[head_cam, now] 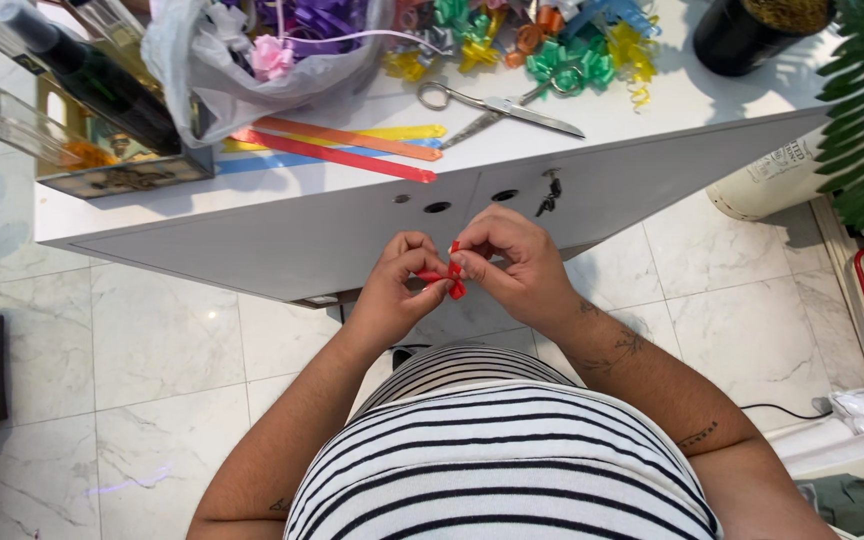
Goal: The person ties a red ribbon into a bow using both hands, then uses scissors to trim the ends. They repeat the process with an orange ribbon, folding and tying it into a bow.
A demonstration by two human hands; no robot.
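Head view: both hands held in front of the table's near edge, over the floor, not resting on anything. Left hand (pixel 399 290) and right hand (pixel 508 262) pinch one small red ribbon piece (pixel 452 273) between thumbs and fingertips, fingers clamped on it from both sides. The ribbon looks partly folded into loops, so the bow seems started, not finished; no tail or final shape visible yet.

On the table (pixel 282 195): one pair of scissors (pixel 497 108) near the middle, four flat ribbon strips (pixel 347 148) (red, orange, yellow, blue) left of them. A heap of finished bows (pixel 527 40) lies along the far edge, too tangled to count. One plastic bag (pixel 252 60) holds more bows. One dark bottle in a clear box (pixel 82 90) sits at the left end.
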